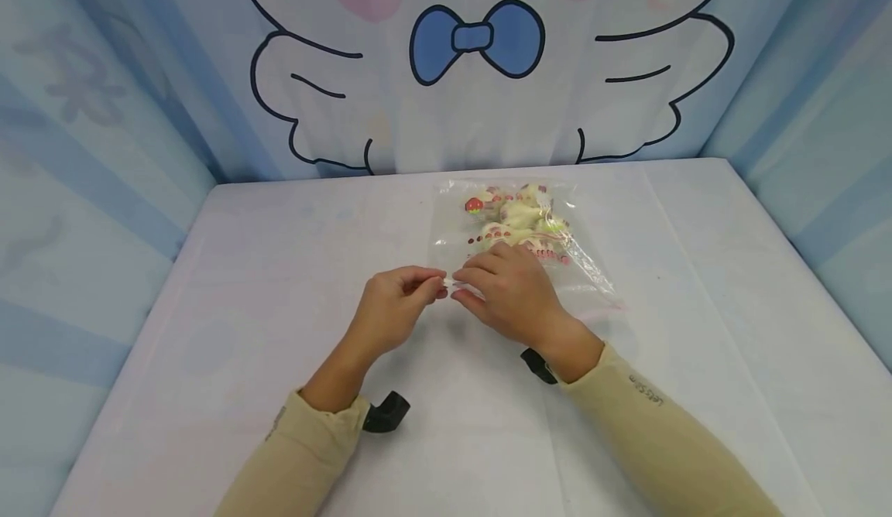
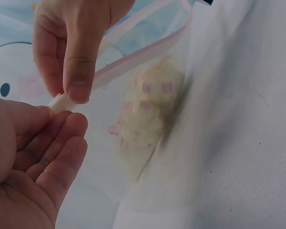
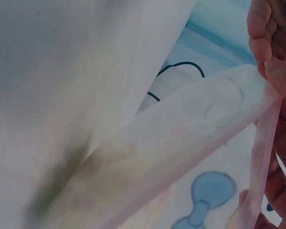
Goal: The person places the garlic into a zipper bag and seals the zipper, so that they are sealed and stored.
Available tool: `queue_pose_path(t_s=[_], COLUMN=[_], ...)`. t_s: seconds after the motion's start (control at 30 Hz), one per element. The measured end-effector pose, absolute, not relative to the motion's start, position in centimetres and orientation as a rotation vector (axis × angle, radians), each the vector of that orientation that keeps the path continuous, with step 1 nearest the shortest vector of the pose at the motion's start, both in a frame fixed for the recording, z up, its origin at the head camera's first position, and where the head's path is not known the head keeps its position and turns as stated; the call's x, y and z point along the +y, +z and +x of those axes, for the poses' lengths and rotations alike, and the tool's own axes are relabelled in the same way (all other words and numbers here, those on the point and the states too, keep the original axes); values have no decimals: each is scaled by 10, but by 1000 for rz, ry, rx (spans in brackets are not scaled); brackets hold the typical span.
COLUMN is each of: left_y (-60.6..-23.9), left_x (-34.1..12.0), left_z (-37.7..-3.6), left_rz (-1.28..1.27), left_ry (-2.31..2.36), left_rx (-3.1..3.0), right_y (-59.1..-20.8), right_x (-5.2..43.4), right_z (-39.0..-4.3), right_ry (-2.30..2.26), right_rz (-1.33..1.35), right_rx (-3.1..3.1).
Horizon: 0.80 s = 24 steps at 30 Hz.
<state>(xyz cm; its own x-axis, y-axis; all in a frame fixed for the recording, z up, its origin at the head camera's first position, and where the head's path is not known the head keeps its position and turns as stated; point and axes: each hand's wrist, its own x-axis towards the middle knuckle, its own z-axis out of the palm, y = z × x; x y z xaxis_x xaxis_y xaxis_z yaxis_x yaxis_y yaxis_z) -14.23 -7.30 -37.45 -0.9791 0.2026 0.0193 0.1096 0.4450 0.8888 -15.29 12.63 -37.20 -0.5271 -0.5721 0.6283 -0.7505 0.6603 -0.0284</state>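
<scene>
A: What do we have on the hands?

B: Left hand (image 1: pixel 390 308) and right hand (image 1: pixel 512 292) meet at the near corner of the clear zip bag (image 1: pixel 519 238). Both pinch its white corner tab (image 2: pixel 59 102), thumb against fingertips, clamped.

A: Bag position?

B: Flat on the white table (image 1: pixel 279 269), centre, toward the backdrop, partly under our right hand. Pink zip strip (image 2: pixel 133 67) runs along its near edge.

A: Contents?

B: Small cream toys with pink spots (image 1: pixel 519 215), bunched at the far end.
</scene>
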Motion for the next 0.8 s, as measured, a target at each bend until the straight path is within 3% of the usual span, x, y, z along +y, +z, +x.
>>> queue_pose_path(t_s=[0.53,0.8], left_y=[-387,-384], left_x=[-62,-68], left_z=[-141,-145], left_rz=[448,402], left_ry=[1619,1612], left_rx=[2768,2784], right_y=[-380,-383], right_x=[121,137], right_z=[-149,-154], right_ry=[357,397], right_rz=[943,1005], right_rx=[-2297,-2217])
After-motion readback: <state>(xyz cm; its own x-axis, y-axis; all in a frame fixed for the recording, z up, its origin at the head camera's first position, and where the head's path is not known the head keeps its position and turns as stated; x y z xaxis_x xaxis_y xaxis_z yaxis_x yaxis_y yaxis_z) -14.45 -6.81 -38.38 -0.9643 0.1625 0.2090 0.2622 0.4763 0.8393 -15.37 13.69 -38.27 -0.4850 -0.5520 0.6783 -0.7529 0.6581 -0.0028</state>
